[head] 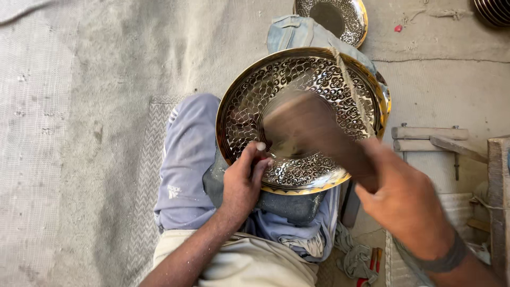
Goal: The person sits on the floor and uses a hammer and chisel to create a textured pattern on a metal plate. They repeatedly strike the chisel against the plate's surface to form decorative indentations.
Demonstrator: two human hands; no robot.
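A large round brass tray with a fine engraved pattern rests tilted on my lap, over a dark block. My left hand is closed on a small chisel, its tip against the tray's lower inner face. My right hand grips a wooden mallet, which is blurred by motion just above the chisel. A cord runs across the tray's right side.
A second engraved tray lies on the floor beyond, behind a folded blue cloth. Wooden pieces and a wooden block stand at the right. Red-handled tools lie by my right knee. A woven mat covers the concrete floor on the left.
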